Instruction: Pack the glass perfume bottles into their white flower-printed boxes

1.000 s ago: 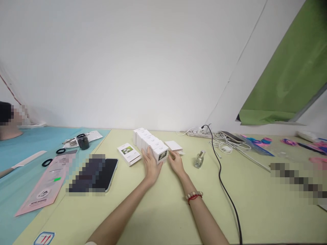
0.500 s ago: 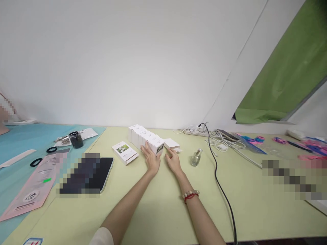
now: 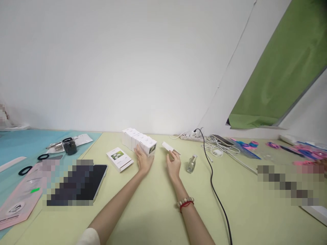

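Several small white boxes (image 3: pixel 139 139) stand in a row near the wall, the front one showing a printed picture on its end. My left hand (image 3: pixel 144 162) is around the near end of this row, fingers along the left side and thumb by the front box's end. Between the fingers of my right hand (image 3: pixel 173 166) is a white box (image 3: pixel 170 148), tilted up off the table; part of it is hidden by the fingers. Left of the row lies another white box (image 3: pixel 119 158) with a green and white picture. To the right stands a clear glass bottle (image 3: pixel 191 164).
A black cable (image 3: pixel 211 175) runs down the table from a power strip (image 3: pixel 191 137), beside tangled white cords (image 3: pixel 214 146). On the left lie a phone (image 3: pixel 95 182), a dark jar (image 3: pixel 69 146) and a pink packet (image 3: pixel 24 200). Colourful items (image 3: pixel 306 149) lie far right.
My right hand has taken hold of the white box that lay flat beside the row and tilted it up. My left hand stays at the row's end. The whole view has shifted slightly.
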Motion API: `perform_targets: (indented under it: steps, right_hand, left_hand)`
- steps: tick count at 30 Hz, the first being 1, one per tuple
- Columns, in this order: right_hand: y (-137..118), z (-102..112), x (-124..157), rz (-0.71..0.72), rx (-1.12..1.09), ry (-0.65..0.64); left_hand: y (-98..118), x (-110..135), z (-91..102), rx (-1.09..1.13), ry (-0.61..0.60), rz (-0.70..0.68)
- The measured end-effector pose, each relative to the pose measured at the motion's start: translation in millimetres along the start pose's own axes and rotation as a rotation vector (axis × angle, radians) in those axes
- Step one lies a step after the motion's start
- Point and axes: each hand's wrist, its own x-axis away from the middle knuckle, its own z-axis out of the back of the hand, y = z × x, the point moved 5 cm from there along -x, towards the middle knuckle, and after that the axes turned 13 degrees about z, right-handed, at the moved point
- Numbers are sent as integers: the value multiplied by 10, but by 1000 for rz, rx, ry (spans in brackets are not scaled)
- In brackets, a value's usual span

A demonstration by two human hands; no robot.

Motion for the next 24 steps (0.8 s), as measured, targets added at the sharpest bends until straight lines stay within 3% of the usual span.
perform_targets:
  steps: [3,6,8,11,15,18,21,24]
  right_hand:
    - [-136,111,1,-16,-45,169]
    - [-299,217,15,-47,-148,375]
    - [-415,255,16,-53,-258,469]
    - [-603,286,16,-15,-392,530]
    - [-823,206,63,17,-577,386]
    - [-956,40,159,13,-690,154]
    - [-1057,-97,277,63,-601,-27]
    - [-1102,-123,344,119,-477,-15]
  left_hand:
    - [14,254,214,102,-71,-136]
    - [-40,518,470,254,-268,-200]
    - [-101,604,621,391,-466,-152]
    - [-209,561,770,634,-769,83]
    - [-289,422,846,815,-1080,378]
    - [-293,422,886,786,-1215,423]
    - [-277,511,931,652,-1217,358]
    - [-245,589,955,592,-1102,276]
